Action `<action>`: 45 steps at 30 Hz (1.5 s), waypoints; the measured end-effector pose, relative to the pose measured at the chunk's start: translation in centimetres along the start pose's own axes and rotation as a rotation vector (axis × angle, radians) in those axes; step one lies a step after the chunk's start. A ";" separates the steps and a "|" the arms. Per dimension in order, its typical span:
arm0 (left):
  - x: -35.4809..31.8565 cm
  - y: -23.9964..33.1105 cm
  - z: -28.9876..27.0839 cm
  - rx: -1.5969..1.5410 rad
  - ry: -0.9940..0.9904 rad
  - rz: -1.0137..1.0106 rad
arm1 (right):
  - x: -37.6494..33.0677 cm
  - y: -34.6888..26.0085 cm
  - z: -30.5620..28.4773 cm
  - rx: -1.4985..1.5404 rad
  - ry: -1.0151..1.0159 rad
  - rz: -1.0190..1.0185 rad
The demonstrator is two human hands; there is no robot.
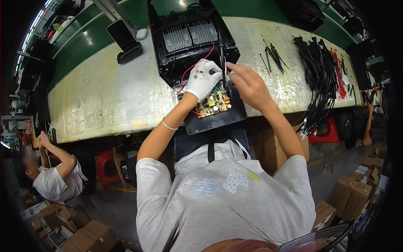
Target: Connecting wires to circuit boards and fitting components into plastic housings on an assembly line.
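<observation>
My left hand (202, 80), in a white glove, is bent into a pinch beside a thick black cable (223, 56); its fingertips meet the cable's left side. Bare and slightly blurred, my right hand (251, 86) has its fingers drawn together at the cable's right side; what they grip is hidden. Under both hands lies a yellowish circuit board (210, 108) with several components, resting on a black panel (215, 123). Beyond it stands an opened black housing (168, 63) with two finned metal heat sinks (184, 37). A red wire (194, 64) runs from the housing past the glove.
On the worktable (105, 96), a phone-like black device on a stand (124, 40) and a white mouse-like object (142, 34) stand left. Loose black cable ties (273, 56), a black cable bundle (317, 75) and red wires (339, 73) lie right. Another person (58, 172) sits left.
</observation>
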State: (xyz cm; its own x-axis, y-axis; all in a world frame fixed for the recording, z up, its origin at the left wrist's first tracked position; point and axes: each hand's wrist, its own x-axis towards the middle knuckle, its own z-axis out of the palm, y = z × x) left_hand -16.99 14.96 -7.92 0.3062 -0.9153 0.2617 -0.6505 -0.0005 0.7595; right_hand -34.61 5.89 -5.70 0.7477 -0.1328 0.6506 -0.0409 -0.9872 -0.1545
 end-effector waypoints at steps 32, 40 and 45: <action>-0.3 1.3 -1.4 0.347 -0.073 0.580 | -2.9 1.7 2.3 0.334 0.155 0.402; -0.1 1.3 -0.8 0.382 -0.077 0.652 | -2.0 1.8 1.7 0.270 0.123 0.239; 0.7 1.2 -0.5 0.366 -0.098 0.692 | -1.3 2.1 0.5 0.300 0.026 0.273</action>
State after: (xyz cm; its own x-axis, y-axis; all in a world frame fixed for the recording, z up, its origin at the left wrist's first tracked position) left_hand -17.23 14.52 -6.53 -0.3028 -0.7873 0.5370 -0.8635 0.4651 0.1949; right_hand -35.33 4.02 -7.23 0.7192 -0.3924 0.5734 -0.0378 -0.8462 -0.5316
